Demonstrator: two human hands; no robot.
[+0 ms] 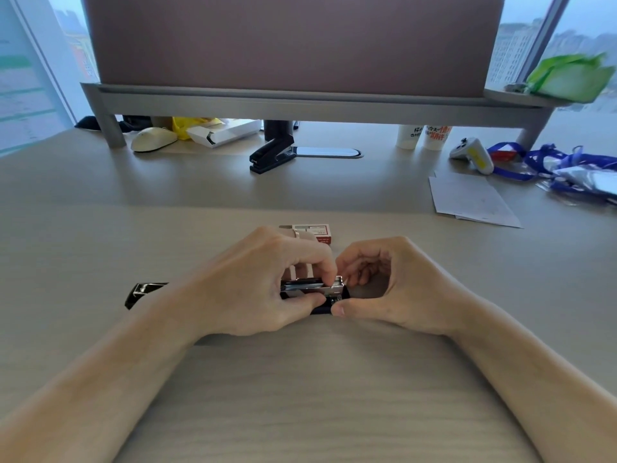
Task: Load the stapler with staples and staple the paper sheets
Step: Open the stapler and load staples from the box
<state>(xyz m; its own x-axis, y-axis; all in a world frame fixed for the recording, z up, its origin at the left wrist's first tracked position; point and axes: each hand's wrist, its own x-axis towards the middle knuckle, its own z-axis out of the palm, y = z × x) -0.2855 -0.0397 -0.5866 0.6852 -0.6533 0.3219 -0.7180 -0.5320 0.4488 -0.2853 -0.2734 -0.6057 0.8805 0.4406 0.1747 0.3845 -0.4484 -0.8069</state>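
A black stapler (332, 290) lies on the desk at centre with its lid swung back; the lid's end (140, 292) sticks out left of my wrist. Its metal staple channel is exposed. My left hand (253, 289) grips the stapler body from the left, thumb and forefinger pinched at the channel. My right hand (384, 289) holds the front end, thumb on the near side, fingers curled over the tip. A red and white staple box (317, 230) sits just behind my hands. The paper sheets (470, 200) lie far right. Whether staples sit in the channel is hidden by my fingers.
A second black stapler (272, 155) stands further back by a grey cable slot (327, 152). Under the monitor stand (300, 101) are a mouse (153, 138), a white box (223, 130) and cups (422, 137). A game controller (472, 153) and blue lanyards (561, 165) lie right.
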